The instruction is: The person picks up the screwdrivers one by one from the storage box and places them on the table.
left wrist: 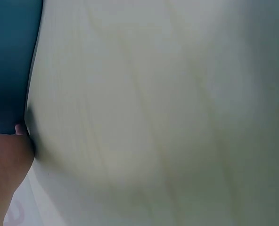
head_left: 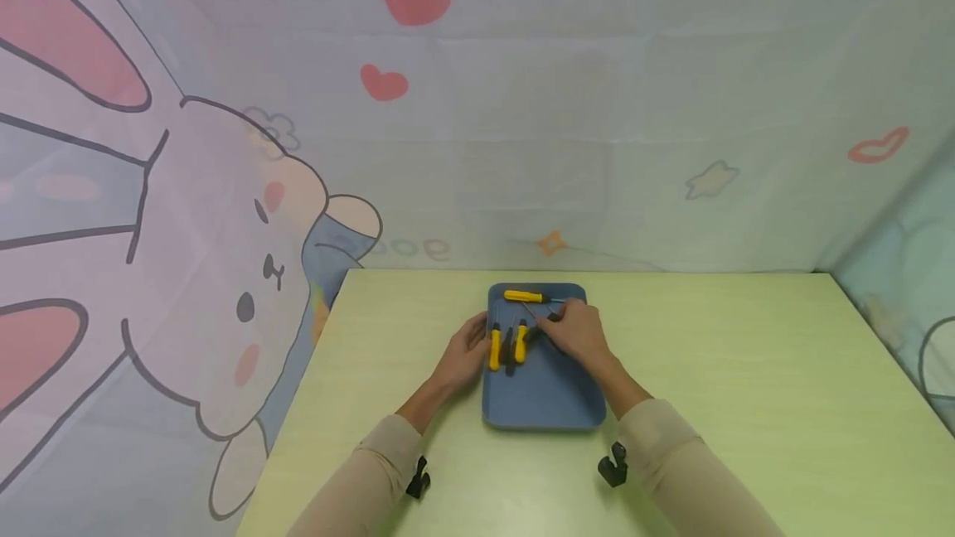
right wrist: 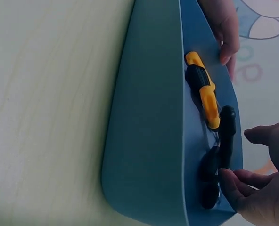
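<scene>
The black handle (head_left: pixel 534 333) lies in the blue tray (head_left: pixel 537 407), just left of the nearer right hand (head_left: pixel 580 330), its long axis slanting toward it; right thumb and fingers stand apart; the left hand (head_left: pixel 464 355) touches the tray's side, its grip unclear.

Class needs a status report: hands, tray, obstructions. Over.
Left hand holds tray at its left side. Right hand among screwdrivers, grip unclear. Other screwdrivers close by could obstruct.
</scene>
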### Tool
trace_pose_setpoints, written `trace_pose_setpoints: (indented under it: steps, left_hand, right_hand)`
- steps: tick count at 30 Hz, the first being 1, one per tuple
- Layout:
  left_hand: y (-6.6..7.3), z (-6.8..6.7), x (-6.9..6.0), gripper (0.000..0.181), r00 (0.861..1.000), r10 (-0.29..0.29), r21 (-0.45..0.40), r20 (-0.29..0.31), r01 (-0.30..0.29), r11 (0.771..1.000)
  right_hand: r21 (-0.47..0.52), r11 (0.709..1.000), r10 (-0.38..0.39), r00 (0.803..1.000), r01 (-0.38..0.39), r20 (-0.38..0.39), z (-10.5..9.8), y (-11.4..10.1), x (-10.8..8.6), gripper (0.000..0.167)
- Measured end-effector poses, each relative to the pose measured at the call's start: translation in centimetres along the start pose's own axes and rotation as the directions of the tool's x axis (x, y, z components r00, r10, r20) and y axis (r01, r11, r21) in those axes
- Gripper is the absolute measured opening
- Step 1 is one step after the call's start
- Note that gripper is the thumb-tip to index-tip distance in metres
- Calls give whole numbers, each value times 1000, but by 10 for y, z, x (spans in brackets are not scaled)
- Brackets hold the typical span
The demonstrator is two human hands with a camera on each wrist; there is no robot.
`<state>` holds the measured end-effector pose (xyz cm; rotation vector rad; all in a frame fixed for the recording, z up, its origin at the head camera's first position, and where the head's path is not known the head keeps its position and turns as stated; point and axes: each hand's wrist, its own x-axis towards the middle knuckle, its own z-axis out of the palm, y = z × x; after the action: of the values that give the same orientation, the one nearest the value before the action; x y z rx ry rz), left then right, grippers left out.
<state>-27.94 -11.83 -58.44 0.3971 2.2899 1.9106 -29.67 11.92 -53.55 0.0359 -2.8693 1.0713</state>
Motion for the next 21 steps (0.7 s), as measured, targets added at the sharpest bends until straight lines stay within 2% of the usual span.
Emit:
trace_pose_setpoints:
  steps: [6,11,21]
  left_hand:
    - [0,-1,-1,55,1000,-18,8,0,18,1000]
    - [0,-1,-1,55,1000,-25,11,-8,25,1000]
    - [2,-1,0,56,1000,-23,14,0,23,1000]
  right_hand:
    - [-56,998,-17,1000,18,14,6,-2,5,56]
    - [-115,993,19,1000,-17,21,9,-5,8,50]
    - [-146,988,60,998,-57,21,11,-12,11,47]
